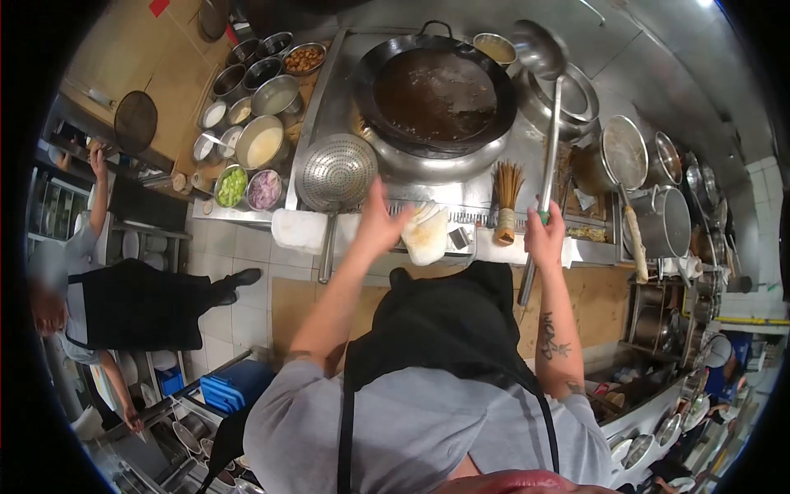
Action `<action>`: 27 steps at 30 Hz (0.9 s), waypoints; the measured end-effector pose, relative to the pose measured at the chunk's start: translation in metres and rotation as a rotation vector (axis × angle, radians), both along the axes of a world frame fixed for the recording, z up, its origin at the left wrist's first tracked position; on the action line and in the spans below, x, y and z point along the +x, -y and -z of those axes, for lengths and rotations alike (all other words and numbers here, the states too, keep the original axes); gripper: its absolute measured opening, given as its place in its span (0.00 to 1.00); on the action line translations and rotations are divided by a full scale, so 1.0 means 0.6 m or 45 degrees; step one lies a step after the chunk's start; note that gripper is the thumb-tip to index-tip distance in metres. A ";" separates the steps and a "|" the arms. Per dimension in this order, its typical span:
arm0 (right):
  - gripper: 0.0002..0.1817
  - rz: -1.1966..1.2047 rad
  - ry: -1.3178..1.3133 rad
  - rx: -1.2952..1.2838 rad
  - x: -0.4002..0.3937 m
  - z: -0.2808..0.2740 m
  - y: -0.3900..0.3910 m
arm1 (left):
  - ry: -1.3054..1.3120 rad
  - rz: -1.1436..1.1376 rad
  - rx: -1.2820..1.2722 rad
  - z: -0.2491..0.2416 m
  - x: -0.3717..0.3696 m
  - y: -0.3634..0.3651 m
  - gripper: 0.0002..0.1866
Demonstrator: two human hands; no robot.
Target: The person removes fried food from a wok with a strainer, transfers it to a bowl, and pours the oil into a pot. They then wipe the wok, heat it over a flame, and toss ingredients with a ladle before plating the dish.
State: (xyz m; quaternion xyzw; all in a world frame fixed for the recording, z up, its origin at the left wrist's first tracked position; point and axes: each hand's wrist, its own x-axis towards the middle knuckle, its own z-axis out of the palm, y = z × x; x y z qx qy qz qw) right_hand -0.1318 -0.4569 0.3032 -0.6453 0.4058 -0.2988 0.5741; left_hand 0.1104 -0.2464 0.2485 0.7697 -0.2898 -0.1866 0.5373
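My right hand (545, 237) is wrapped round the long handle of a steel ladle (539, 48), whose bowl is raised at the back right of the stove. My left hand (381, 226) has its fingers apart and holds nothing I can see. It is just left of a folded, stained white cloth (426, 235) and below a perforated skimmer (337, 173). A black wok (362, 86) with dark, bubbling liquid sits on the burner ahead. Between my right hand and the cloth lies a bamboo wok brush (508, 193).
Bowls of sauces, chopped green vegetable (231, 188) and chopped purple onion (265, 190) crowd the left counter. Steel pots and a strainer (624, 152) line the right. Another person in a black apron (136, 305) stands at the left; others are at the far right.
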 end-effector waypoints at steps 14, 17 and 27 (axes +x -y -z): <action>0.12 -0.318 -0.408 0.205 0.115 0.020 0.133 | 0.227 -0.308 0.174 0.183 -0.143 0.032 0.36; 0.06 -0.367 -0.092 0.888 0.121 -0.068 0.097 | -0.130 -0.299 0.152 0.200 -0.145 0.030 0.34; 0.07 -0.691 0.858 2.070 0.149 -0.137 0.132 | -0.452 -0.151 0.149 0.197 -0.139 0.067 0.34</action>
